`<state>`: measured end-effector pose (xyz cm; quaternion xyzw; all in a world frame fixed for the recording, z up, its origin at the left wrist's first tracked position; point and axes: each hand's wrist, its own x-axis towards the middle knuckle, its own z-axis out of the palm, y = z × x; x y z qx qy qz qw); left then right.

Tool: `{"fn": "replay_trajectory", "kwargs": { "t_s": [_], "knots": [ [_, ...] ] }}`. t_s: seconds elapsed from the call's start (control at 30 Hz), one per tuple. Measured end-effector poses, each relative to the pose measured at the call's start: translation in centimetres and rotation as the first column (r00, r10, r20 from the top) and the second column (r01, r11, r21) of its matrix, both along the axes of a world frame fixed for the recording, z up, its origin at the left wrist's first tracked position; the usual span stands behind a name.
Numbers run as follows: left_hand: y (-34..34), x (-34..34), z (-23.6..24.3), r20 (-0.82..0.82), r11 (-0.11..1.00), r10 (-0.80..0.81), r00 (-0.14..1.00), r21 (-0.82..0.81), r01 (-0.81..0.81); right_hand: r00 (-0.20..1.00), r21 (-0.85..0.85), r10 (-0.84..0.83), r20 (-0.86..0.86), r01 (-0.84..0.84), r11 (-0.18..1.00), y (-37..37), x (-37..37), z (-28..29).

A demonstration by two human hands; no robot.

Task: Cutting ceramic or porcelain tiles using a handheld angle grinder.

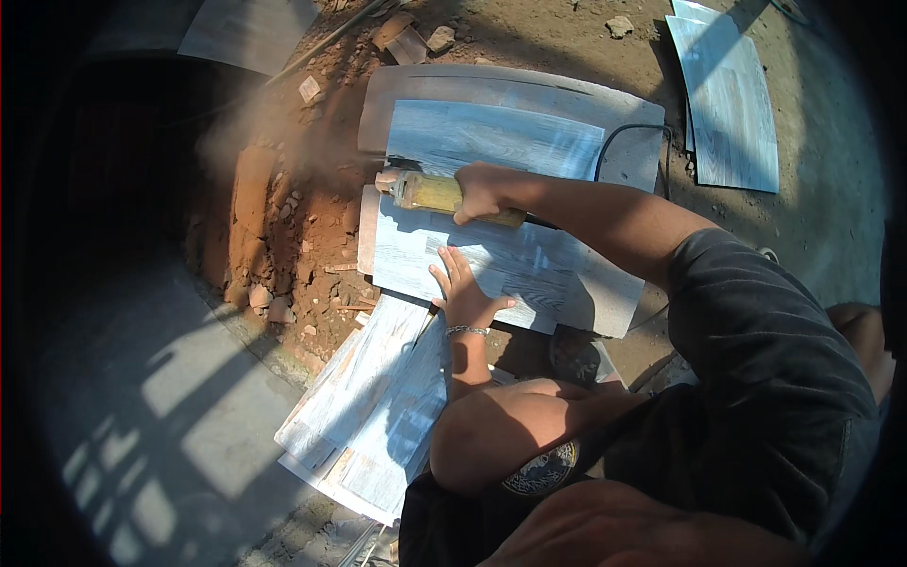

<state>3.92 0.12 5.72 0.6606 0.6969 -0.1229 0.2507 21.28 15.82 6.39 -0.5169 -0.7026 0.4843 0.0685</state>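
Note:
My right hand [483, 192] is wrapped round the yellow body of an angle grinder [433, 192]. The grinder's head points left, over the left edge of a blue-grey wood-grain tile [491, 137], and dust [260, 132] drifts away from it to the far left. Its disc is too small and dusty to make out. My left hand [465, 295] lies flat with spread fingers on the near edge of the tile, below the grinder. A larger plain board [619, 283] lies under the tile. A black cord [635, 127] loops at the right.
Several similar tile pieces [364, 416] are stacked at the near left, by my knee. More tiles [727, 109] lie at the far right. Reddish soil with rubble [260, 217] runs along the left, beside a concrete slab [179, 397]. A grey panel [248, 33] lies at the far left.

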Motion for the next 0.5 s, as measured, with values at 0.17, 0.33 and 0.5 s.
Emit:
{"fn": "replay_trajectory", "kwargs": {
  "t_s": [0.17, 0.33, 0.5],
  "knots": [
    [0.1, 0.1, 0.1, -0.006, 1.000, 0.004, 1.000, -0.009, -0.004, 0.999, 0.026, -0.026, -0.018, 0.027, 0.999, -0.9, 0.5, -0.7],
    [0.2, 0.1, 0.1, 0.010, 0.998, 0.010, 1.000, -0.058, -0.010, 1.000, 0.071, -0.029, 0.001, 0.028, 0.997, -1.6, 1.3, -0.7],
    [0.2, 0.0, 0.2, 0.012, 0.999, 0.010, 1.000, -0.043, -0.009, 0.999, 0.030, -0.024, 0.026, 0.023, 0.999, -2.1, 2.0, -0.4]
  ]
}}
